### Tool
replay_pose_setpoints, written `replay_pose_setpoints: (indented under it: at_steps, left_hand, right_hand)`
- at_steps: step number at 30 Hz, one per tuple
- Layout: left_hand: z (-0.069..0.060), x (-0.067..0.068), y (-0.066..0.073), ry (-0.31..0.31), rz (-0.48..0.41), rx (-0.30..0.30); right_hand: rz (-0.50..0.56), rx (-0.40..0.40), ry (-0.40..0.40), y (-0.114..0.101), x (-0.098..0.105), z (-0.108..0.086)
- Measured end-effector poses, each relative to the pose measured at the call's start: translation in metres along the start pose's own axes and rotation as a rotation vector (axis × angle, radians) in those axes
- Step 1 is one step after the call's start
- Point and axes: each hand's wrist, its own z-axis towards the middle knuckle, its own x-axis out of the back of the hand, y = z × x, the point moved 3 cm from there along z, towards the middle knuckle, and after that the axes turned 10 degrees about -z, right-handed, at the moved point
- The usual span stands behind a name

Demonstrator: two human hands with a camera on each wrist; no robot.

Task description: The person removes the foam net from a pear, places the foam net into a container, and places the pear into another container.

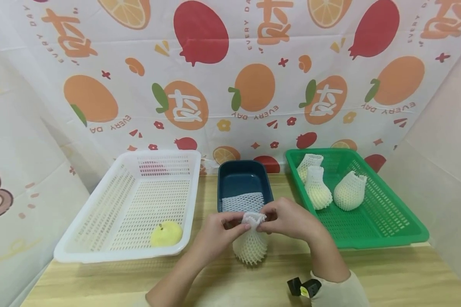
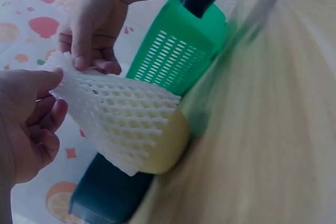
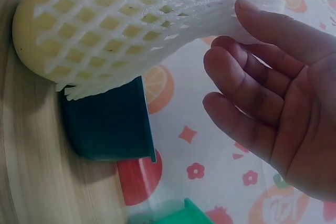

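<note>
A white foam net sleeve (image 1: 250,245) covers a pale yellow round fruit (image 2: 176,140), which rests on the table between my hands. The fruit's lower end shows bare below the net in both wrist views. With thumb and finger my left hand (image 1: 216,233) pinches the left side of the sleeve's narrow top. My right hand (image 1: 292,219) pinches the right side of that same edge. Just beyond them stands a dark blue bin (image 1: 243,182) with flat foam nets (image 1: 243,202) inside.
On the left is a white basket (image 1: 126,256) holding one yellow fruit (image 1: 167,234). A green basket (image 1: 384,243) at the right holds three netted fruits (image 1: 318,192). Behind everything hangs a fruit-printed cloth (image 1: 215,140). Wooden tabletop (image 1: 407,273) lies in front.
</note>
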Motion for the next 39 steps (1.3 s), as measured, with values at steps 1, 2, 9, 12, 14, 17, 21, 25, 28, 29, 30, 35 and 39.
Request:
replay_pose_setpoints:
  at_steps: [1, 2, 9, 12, 14, 17, 21, 25, 28, 29, 30, 35, 39]
  left_hand:
    - [0.001, 0.000, 0.002, -0.004, 0.001, -0.003]
    - [0.002, 0.000, 0.003, -0.010, 0.005, -0.011]
    - [0.007, 0.000, 0.012, -0.088, 0.017, -0.066]
    - [0.007, 0.001, 0.011, -0.149, 0.015, -0.040]
    - [0.007, 0.001, 0.010, -0.182, 0.033, -0.027]
    - [0.008, 0.003, 0.008, -0.203, 0.060, -0.014]
    - [0.008, 0.003, 0.005, -0.201, 0.085, -0.020]
    - [0.008, 0.003, 0.003, -0.196, 0.076, -0.029]
    - [0.008, 0.002, 0.003, -0.191, 0.060, -0.030]
    - [0.008, 0.002, 0.003, -0.187, 0.051, -0.032]
    - [0.008, 0.002, 0.003, -0.181, 0.045, -0.034]
    - [0.008, 0.002, 0.005, -0.145, 0.022, -0.058]
    - [0.006, 0.002, 0.006, -0.115, -0.005, -0.068]
  right_hand:
    - [0.002, 0.004, 0.005, 0.000, 0.000, 0.000]
    - [-0.004, 0.008, 0.012, 0.000, 0.001, 0.001]
    - [-0.018, 0.005, 0.048, 0.002, 0.004, 0.000]
    - [-0.021, -0.009, 0.056, 0.002, 0.005, -0.001]
    - [-0.019, -0.013, 0.055, 0.002, 0.006, -0.001]
    - [-0.006, -0.012, 0.044, 0.002, 0.006, -0.001]
    - [0.022, -0.003, 0.025, 0.002, 0.005, -0.001]
    - [0.054, -0.013, -0.009, 0.003, 0.001, -0.002]
    - [0.066, -0.022, -0.040, 0.004, -0.003, -0.001]
    - [0.068, -0.026, -0.045, 0.003, -0.005, -0.001]
    - [0.069, -0.027, -0.047, 0.003, -0.006, -0.001]
    - [0.078, -0.037, -0.037, 0.002, -0.007, 0.000]
    - [0.090, -0.038, -0.033, 0.001, -0.009, 0.001]
